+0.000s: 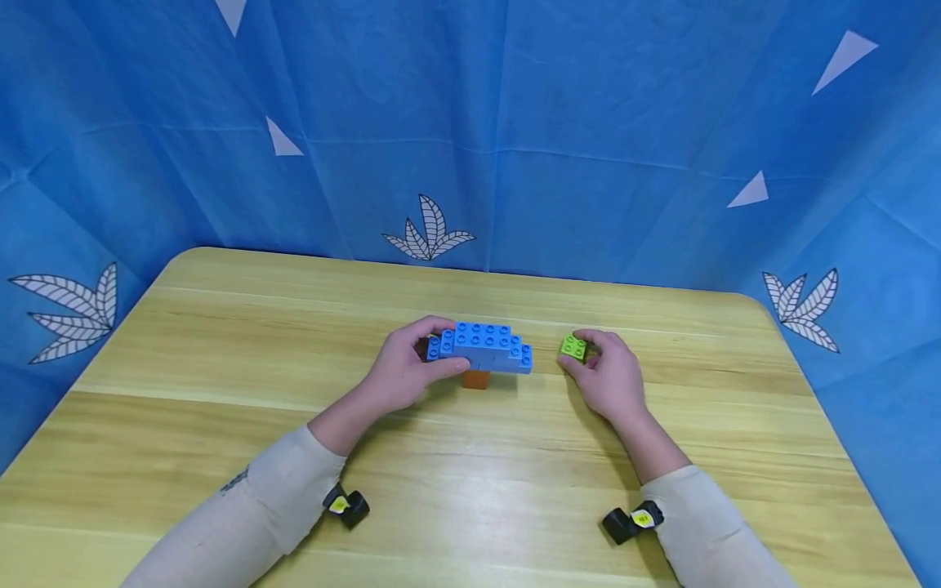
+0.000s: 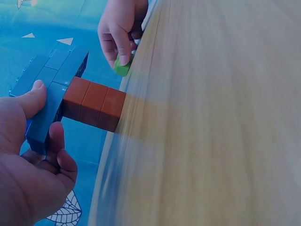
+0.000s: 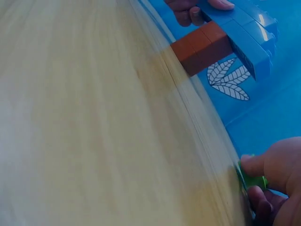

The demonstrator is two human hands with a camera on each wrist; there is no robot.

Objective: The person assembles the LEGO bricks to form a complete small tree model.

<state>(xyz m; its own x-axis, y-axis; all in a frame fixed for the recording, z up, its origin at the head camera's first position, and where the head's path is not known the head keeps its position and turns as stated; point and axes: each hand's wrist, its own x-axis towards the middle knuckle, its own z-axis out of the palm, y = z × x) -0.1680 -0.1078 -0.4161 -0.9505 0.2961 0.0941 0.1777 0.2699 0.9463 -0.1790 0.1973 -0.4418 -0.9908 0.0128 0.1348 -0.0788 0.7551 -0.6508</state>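
Observation:
My left hand (image 1: 403,365) grips the left end of a stepped blue top of toy building bricks (image 1: 483,336), its thumb along the front side. Beneath that top, a column of three stacked brown-orange bricks (image 2: 94,103) forms a trunk standing on the table, best seen in the left wrist view. To the right, my right hand (image 1: 608,374) pinches a small light-green brick (image 1: 573,348) between thumb and fingers, low at the table surface. A gap of bare wood lies between the green brick and the blue bricks.
The wooden table (image 1: 470,474) has rounded far corners. Behind it hangs a blue curtain (image 1: 588,122) with white triangles and leaf prints. A black wrist camera (image 1: 345,505) is strapped at the left sleeve, another camera (image 1: 631,523) at the right.

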